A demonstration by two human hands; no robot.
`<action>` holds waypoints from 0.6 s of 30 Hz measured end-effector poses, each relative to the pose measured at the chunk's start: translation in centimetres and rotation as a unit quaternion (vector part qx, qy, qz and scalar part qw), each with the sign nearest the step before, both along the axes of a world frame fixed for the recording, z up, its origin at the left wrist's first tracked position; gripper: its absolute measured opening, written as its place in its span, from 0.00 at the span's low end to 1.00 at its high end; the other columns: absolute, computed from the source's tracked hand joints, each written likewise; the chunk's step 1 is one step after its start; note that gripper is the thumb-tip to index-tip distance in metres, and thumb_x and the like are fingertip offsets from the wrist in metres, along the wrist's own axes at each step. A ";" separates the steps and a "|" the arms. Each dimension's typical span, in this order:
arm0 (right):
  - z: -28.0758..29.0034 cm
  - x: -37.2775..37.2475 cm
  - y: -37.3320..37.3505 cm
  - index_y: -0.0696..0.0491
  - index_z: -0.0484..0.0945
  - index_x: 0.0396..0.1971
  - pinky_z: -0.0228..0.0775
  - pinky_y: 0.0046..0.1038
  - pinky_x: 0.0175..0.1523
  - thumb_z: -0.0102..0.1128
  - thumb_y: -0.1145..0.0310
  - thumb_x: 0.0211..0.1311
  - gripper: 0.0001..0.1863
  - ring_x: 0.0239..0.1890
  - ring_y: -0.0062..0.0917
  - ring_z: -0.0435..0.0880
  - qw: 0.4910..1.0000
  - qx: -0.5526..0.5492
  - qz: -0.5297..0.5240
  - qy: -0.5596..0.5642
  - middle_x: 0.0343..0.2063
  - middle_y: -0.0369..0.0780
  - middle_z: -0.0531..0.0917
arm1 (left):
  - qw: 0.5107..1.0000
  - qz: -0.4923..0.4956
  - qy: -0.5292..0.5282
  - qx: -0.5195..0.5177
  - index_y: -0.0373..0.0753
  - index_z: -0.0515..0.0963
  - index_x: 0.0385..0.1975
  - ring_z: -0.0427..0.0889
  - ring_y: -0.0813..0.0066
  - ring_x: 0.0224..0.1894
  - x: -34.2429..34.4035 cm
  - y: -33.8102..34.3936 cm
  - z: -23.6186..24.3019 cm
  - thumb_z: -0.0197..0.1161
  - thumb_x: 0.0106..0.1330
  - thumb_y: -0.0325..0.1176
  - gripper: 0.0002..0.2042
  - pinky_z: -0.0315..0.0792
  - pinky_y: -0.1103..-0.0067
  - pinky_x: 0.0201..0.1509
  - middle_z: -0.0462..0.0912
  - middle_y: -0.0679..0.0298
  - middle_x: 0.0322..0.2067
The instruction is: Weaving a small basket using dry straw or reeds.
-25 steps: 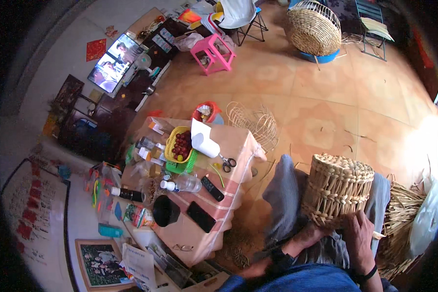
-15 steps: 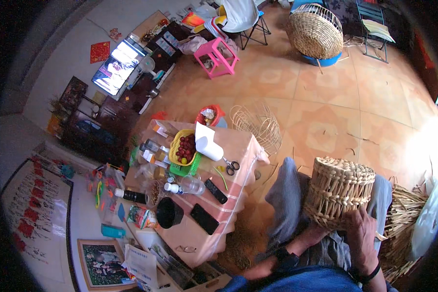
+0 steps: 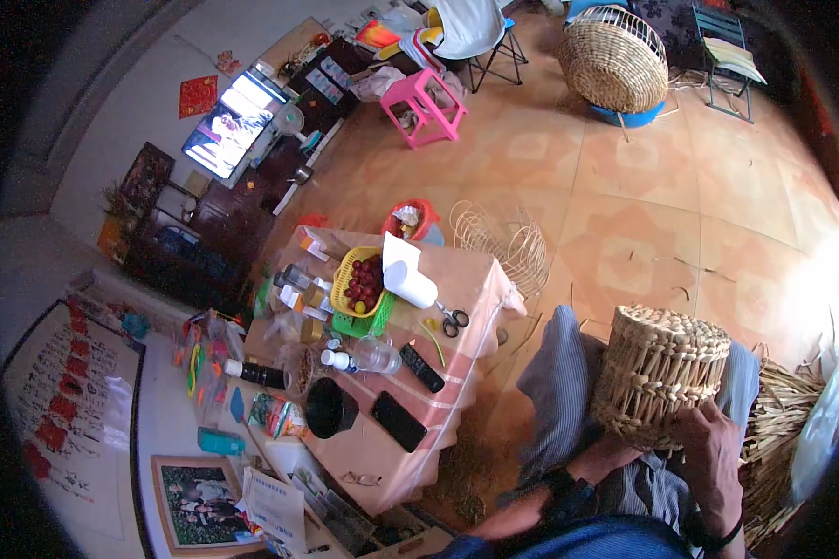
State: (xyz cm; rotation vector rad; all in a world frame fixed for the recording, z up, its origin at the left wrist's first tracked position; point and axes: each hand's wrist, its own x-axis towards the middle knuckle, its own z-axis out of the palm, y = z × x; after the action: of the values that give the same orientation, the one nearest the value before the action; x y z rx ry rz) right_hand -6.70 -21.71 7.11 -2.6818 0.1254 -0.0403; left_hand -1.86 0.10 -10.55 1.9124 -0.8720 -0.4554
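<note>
A woven straw basket (image 3: 660, 373) rests on my lap, tilted, with its closed-looking end away from me and its near edge low. My left hand (image 3: 615, 453) reaches under the near edge and holds the basket there; its fingers are hidden by the weave. At the lower right edge my right hand (image 3: 708, 436) is closed, fingers curled against the basket's rim. Whether a single strand is pinched in them is too small to tell. Striped grey cloth (image 3: 557, 391) covers my legs beneath the basket.
Dry straw (image 3: 776, 419) lies in a pile at my right, beside a pale plastic bag (image 3: 825, 424). To my left stands a table (image 3: 457, 373) with scissors (image 3: 454, 321), a phone (image 3: 399, 421) and a fruit basket (image 3: 341, 287). A larger woven basket (image 3: 615, 65) sits farther off.
The view has shifted slightly, so the whole scene sits a little farther right. Both hands stay at the basket's near edge, with no clear change in their hold.
</note>
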 end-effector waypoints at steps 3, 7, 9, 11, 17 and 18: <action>-2.0 -0.5 -0.4 0.53 0.83 0.35 0.78 0.44 0.38 0.71 0.69 0.66 0.05 0.36 0.44 0.88 0.997 0.034 -0.053 -0.035 0.34 0.45 0.83 | 1.000 -0.004 -0.002 -0.004 0.44 0.72 0.76 0.62 0.51 0.82 0.0 -0.3 0.2 0.60 0.82 0.43 0.25 0.55 0.54 0.87 0.68 0.53 0.79; -7.0 -1.0 -1.0 0.55 0.81 0.34 0.76 0.46 0.38 0.71 0.71 0.65 0.07 0.35 0.46 0.87 0.986 0.126 -0.090 -0.064 0.35 0.47 0.83 | 1.000 -0.007 -0.002 -0.004 0.44 0.72 0.76 0.62 0.51 0.82 0.2 -0.2 0.5 0.60 0.82 0.43 0.25 0.55 0.54 0.87 0.68 0.53 0.79; -4.6 0.1 0.4 0.56 0.80 0.34 0.75 0.46 0.37 0.71 0.71 0.66 0.08 0.35 0.47 0.86 0.997 0.031 -0.054 -0.052 0.34 0.47 0.83 | 1.000 -0.004 -0.002 -0.002 0.44 0.72 0.76 0.62 0.51 0.82 0.1 0.1 0.4 0.60 0.82 0.43 0.26 0.55 0.54 0.87 0.68 0.53 0.79; -2.0 0.5 1.1 0.57 0.79 0.35 0.75 0.46 0.37 0.71 0.71 0.66 0.08 0.34 0.47 0.86 0.997 0.033 -0.054 -0.039 0.34 0.47 0.83 | 1.000 -0.003 -0.002 0.000 0.44 0.72 0.76 0.62 0.51 0.82 0.2 0.3 0.4 0.60 0.82 0.43 0.26 0.55 0.54 0.87 0.68 0.53 0.79; -0.3 -0.2 -0.2 0.55 0.80 0.35 0.75 0.46 0.37 0.72 0.71 0.65 0.07 0.34 0.47 0.86 0.999 0.035 -0.034 -0.022 0.32 0.46 0.82 | 1.000 -0.003 -0.004 0.001 0.44 0.72 0.76 0.62 0.51 0.82 0.4 0.6 0.6 0.60 0.82 0.44 0.26 0.55 0.54 0.87 0.68 0.53 0.79; -0.8 0.1 0.2 0.55 0.81 0.35 0.75 0.46 0.37 0.72 0.71 0.65 0.07 0.34 0.47 0.86 0.999 0.005 -0.018 -0.038 0.31 0.46 0.82 | 1.000 -0.003 -0.004 0.001 0.44 0.72 0.76 0.62 0.51 0.82 0.4 0.6 0.6 0.60 0.82 0.44 0.26 0.55 0.54 0.87 0.68 0.53 0.79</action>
State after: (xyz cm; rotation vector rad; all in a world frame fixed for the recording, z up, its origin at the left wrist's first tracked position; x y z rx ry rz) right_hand -6.60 -21.56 6.28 -2.6637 0.1485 -0.1527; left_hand -1.43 0.71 -9.97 1.9141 -0.8823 -0.4528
